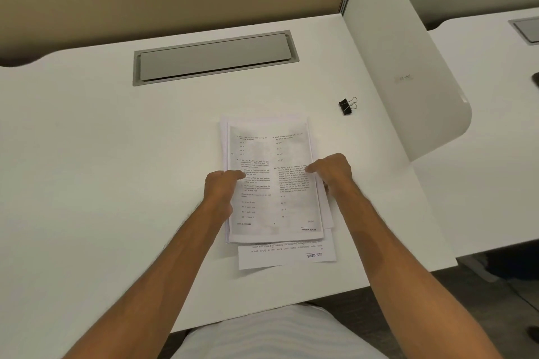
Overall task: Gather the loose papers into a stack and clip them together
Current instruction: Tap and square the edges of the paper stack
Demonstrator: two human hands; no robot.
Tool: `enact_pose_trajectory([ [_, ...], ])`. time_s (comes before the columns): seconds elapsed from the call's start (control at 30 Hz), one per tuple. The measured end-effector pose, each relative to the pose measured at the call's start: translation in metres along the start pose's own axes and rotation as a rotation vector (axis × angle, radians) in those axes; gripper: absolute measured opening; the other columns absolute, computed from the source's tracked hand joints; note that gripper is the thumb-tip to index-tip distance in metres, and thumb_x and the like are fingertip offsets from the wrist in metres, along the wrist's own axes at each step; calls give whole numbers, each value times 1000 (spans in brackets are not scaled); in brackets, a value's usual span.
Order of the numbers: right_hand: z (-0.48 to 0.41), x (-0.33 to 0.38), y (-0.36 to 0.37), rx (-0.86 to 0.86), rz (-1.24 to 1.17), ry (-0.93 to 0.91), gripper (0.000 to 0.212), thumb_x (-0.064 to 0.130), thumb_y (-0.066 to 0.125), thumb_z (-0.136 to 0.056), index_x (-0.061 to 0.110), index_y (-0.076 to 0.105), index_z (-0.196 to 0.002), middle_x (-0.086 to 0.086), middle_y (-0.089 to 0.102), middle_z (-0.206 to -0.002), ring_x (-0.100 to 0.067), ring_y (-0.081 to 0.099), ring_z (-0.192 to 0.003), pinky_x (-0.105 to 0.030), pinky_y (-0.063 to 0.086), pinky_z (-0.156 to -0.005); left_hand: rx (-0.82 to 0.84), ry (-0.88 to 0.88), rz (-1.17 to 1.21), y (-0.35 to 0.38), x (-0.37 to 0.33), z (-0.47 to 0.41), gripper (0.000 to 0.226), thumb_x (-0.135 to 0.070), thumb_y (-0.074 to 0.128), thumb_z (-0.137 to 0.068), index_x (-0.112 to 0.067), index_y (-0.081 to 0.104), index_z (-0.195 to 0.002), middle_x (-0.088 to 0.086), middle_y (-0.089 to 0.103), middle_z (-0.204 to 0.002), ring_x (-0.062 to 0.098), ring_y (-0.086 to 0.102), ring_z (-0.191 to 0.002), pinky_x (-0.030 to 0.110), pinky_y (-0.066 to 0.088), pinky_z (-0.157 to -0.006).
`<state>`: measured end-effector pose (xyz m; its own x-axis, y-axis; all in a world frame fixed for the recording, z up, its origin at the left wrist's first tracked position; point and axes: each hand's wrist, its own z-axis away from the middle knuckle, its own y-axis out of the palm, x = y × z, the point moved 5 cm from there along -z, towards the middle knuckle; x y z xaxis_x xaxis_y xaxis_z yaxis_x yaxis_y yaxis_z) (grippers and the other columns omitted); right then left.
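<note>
In the middle of the white tabletop (pixel 102 140), just in front of the person, lies the stack of papers (pixel 271 183), printed side up and not yet squared: the top sheet sits slightly askew over the ones beneath, edges peek out along the left and right sides, and one sheet (pixel 285 255) marked "SPEED-POST" juts out at the near end, turned the other way round. The left hand (pixel 221 186) grips the stack's left edge, thumb on top of the page and fingers hidden at the side, while the right hand (pixel 331 172) does the same at the right edge. Both hands are closed on the papers from opposite sides, which looks like a hold for pressing the edges inward or lifting the stack to tap it even. The gathering seems mostly done; the aligning and clipping are not.

To the far right of the stack, well apart from it, a black binder clip (pixel 347 106) rests on the tabletop with its wire handles up, untouched. Beyond the papers a grey cable-hatch cover (pixel 214 57) is set into the surface, and a white divider panel (pixel 408 67) stands along the right side. Nothing lies between the hands and the clip, so the reach is unobstructed
</note>
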<state>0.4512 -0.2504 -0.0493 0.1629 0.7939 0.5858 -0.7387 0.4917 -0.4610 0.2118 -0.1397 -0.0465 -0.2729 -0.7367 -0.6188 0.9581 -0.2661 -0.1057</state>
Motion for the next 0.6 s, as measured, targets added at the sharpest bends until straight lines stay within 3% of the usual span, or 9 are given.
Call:
enact_pose_trajectory([
  [0.13, -2, 5, 4, 21, -2, -28, 36, 12, 84, -78, 0, 60, -102, -12, 61, -103, -27, 59, -89, -31, 47, -72, 33, 20, -32, 5, 1, 1, 26, -13, 67, -92, -8, 61, -118, 11, 70, -108, 26, 68, -88, 34, 55, -62],
  [0.3, -8, 2, 12, 81, -81, -48, 36, 3, 73, -85, 3, 61, -118, -12, 60, -118, -30, 57, -115, -33, 46, -89, 54, 18, -6, 4, 2, 3, 22, -11, 61, -96, -8, 59, -118, 10, 69, -103, 26, 67, -87, 34, 53, -61],
  [0.37, -7, 1, 15, 110, -130, -45, 57, -1, 70, -88, 2, 51, -141, -12, 55, -141, -30, 51, -133, -31, 42, -102, 59, 33, -6, 1, 2, 3, 19, -9, 60, -96, -8, 59, -115, 10, 70, -103, 27, 68, -87, 36, 55, -64],
  [0.47, -1, 3, 15, 113, -179, -116, 62, -6, 70, -86, 5, 50, -144, -7, 55, -142, -26, 57, -127, -28, 45, -102, 93, 55, 10, -3, 4, 2, 24, -5, 63, -93, -8, 61, -116, 12, 71, -113, 32, 70, -100, 46, 60, -81],
  [0.53, 3, 5, 14, 120, -200, -192, 59, -2, 75, -83, 9, 57, -138, -8, 61, -138, -27, 62, -121, -35, 50, -104, 103, 79, 29, -7, 3, 2, 23, -4, 64, -92, -9, 62, -114, 11, 72, -115, 31, 71, -100, 43, 60, -77],
  [0.6, 9, 10, 11, 151, -247, -281, 47, -2, 75, -83, 7, 64, -128, -15, 70, -124, -32, 70, -111, -43, 59, -94, 96, 121, 64, -14, -1, 3, 25, -3, 66, -91, -8, 59, -115, 10, 71, -116, 29, 71, -99, 38, 60, -71],
])
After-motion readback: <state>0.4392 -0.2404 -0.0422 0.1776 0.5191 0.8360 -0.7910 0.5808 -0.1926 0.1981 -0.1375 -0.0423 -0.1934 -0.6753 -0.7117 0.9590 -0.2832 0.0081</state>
